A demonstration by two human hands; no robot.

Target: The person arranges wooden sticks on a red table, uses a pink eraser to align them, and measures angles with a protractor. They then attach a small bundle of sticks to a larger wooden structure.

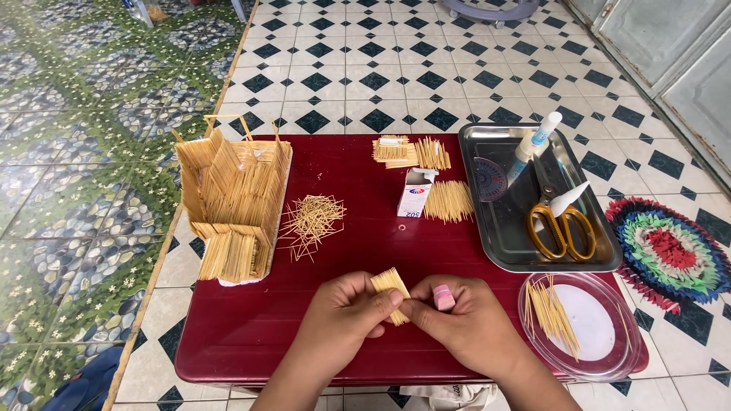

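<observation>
Over the near edge of a dark red low table (251,335), my left hand (346,316) and my right hand (461,320) together pinch a small flat panel of glued toothpicks (391,293). The panel stands tilted between the fingertips of both hands. A small pink object (444,297) rests on my right hand's fingers. At the table's left stands a partly built toothpick model house (232,198) on a white base. Loose toothpicks (311,221) lie in a heap beside it.
A small white glue box (413,194) stands mid-table, with toothpick bundles (449,202) and flat panels (411,152) around it. A metal tray (495,228) holds yellow-handled scissors (562,228), glue bottles and a protractor. A clear oval lid (601,327) holds toothpicks. A colourful mat (670,251) lies on the tiled floor.
</observation>
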